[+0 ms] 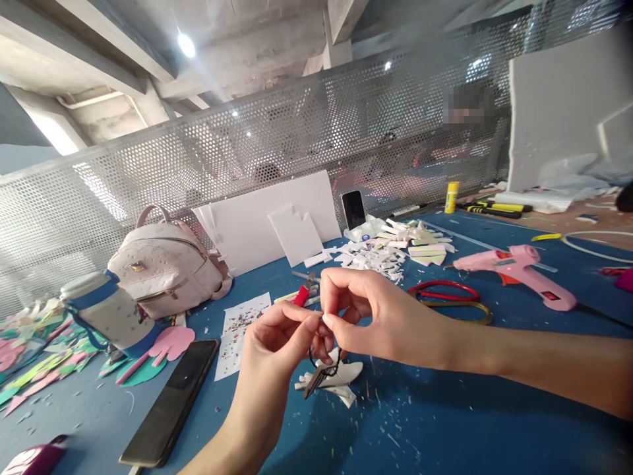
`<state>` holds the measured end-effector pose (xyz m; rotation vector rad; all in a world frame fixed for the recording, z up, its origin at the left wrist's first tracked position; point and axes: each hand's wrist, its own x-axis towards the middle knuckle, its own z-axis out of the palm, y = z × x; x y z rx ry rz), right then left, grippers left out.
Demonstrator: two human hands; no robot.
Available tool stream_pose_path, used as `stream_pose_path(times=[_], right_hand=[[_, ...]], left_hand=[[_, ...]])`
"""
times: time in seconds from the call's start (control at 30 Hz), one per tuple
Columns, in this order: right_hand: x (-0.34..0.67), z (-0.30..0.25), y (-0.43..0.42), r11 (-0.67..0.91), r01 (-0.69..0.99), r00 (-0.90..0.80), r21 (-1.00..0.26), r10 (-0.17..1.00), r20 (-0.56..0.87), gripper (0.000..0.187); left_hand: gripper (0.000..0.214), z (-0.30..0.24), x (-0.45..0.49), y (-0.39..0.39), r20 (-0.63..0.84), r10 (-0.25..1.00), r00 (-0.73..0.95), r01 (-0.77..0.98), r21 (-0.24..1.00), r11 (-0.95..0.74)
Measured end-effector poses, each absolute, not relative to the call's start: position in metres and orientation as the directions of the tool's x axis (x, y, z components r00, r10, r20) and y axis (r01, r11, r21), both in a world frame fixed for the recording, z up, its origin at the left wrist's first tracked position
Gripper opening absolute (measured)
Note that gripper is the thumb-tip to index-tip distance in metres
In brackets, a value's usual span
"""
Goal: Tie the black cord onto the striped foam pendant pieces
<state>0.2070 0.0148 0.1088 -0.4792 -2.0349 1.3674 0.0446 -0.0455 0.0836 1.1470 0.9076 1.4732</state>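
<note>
My left hand and my right hand meet above the blue table, fingertips pinched together on a thin black cord. The cord loops down below the fingers, and a small dark piece dangles from it just over some white foam scraps. Both hands are closed in a pinch. What the small piece is I cannot make out.
A black phone lies at front left beside pink and green cut-outs, a bottle and a pale backpack. Red scissors, a pink glue gun, white foam boards and foam offcuts sit behind.
</note>
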Motion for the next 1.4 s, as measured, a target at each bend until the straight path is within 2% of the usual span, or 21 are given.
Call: stream_pose_path(times=[0.47, 1.0, 1.4], right_hand=[[0.207, 0.1081, 0.0146, 0.362, -0.052, -0.732, -0.931, 0.62, 0.283, 0.02], [0.2076, 0.1082, 0.0157, 0.381, -0.027, -0.732, -0.924, 0.622, 0.278, 0.019], [0.2071, 0.1093, 0.0145, 0.357, -0.051, -0.739, -0.933, 0.614, 0.276, 0.018]], left_hand=[[0.021, 0.0839, 0.0453, -0.0454, 0.194, 0.979, -0.061, -0.203, 0.958, -0.203], [0.015, 0.0819, 0.0433, -0.0463, 0.229, 0.973, -0.02, -0.193, 0.954, -0.228], [0.015, 0.0826, 0.0431, -0.0452, 0.164, 0.986, 0.01, -0.286, 0.946, -0.154]])
